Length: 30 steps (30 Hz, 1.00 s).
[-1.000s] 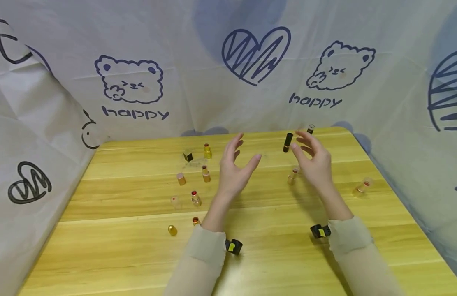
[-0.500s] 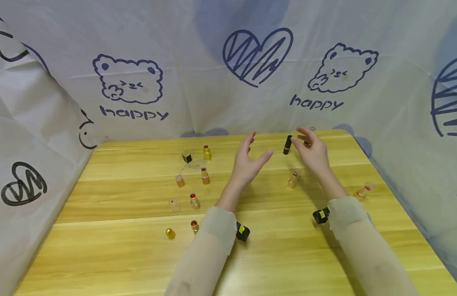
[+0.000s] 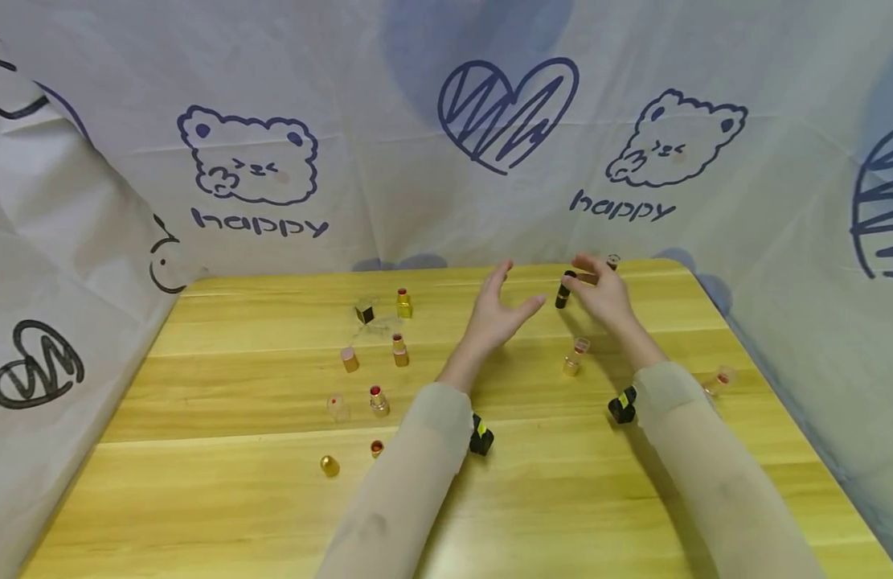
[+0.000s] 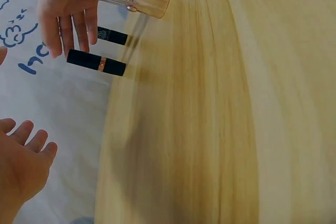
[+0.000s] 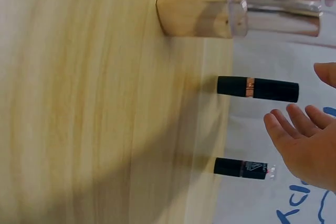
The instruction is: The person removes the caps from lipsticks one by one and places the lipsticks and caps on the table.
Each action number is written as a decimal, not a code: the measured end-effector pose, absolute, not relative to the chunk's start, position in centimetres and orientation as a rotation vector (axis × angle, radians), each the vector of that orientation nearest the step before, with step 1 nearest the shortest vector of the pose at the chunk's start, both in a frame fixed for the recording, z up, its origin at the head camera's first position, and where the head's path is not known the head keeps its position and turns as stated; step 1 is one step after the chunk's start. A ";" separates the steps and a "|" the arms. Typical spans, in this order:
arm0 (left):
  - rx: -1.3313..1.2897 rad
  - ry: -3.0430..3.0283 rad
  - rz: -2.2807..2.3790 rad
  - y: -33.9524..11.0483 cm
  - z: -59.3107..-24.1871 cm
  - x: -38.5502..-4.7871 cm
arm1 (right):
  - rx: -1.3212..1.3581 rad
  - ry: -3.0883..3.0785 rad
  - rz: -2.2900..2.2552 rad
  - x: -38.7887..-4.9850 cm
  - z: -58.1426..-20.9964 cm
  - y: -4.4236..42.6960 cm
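Beside a black capped lipstick [image 3: 563, 291] with a copper band hovers my right hand [image 3: 607, 297], fingers loosely bent. Its thumb overlaps the lipstick's top in the head view, while the right wrist view shows the fingertips apart from the upright tube [image 5: 257, 88]. My left hand [image 3: 493, 318] is held in the air to the left, thumb and fingers spread, holding nothing. Behind the right hand stands a second black lipstick [image 3: 612, 263] with a clear top. Nearer me is a gold lipstick [image 3: 573, 360] under a clear cap.
On the left of the wooden table [image 3: 258, 515] stand several uncapped lipsticks, including a yellow-gold one [image 3: 404, 304] and a rose-gold one [image 3: 399, 352]. Their caps lie alongside, among them a black cap [image 3: 365, 314] and a gold cap [image 3: 329, 466]. Another clear-capped lipstick [image 3: 719, 382] is at right.
My left hand has moved rightward, closer to the right hand. The right hand has shifted slightly left, bringing its thumb over the black lipstick's top in the head view.
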<state>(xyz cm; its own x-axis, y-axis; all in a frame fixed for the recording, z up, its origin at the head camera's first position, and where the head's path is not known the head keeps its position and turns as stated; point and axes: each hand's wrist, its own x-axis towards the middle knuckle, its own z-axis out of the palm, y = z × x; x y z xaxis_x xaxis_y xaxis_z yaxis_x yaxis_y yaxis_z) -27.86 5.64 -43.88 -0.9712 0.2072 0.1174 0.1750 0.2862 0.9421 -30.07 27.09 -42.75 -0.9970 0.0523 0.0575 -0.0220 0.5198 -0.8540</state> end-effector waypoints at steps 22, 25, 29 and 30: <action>0.372 2.497 1.661 8.3 -45.6 -30.6 | -0.006 -2.779 1.340 -31.5 -44.3 28.0; 0.379 2.506 1.629 8.4 -45.8 -31.0 | -0.001 -2.787 1.335 -31.3 -44.0 27.8; 0.397 2.512 1.595 8.6 -45.9 -31.5 | 0.002 -2.790 1.335 -31.3 -43.7 27.6; 0.403 2.513 1.588 8.7 -46.0 -31.6 | 0.005 -2.788 1.338 -31.3 -43.6 27.5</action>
<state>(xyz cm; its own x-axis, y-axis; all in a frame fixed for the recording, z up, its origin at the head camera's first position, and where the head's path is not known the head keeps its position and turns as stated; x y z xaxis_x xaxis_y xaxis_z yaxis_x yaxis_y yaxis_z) -31.65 8.67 -45.98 -0.9541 0.2985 0.0229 0.1489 0.4066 0.9014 -31.34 27.52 -43.60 -0.9988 0.0185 0.0461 -0.0244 0.6258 -0.7796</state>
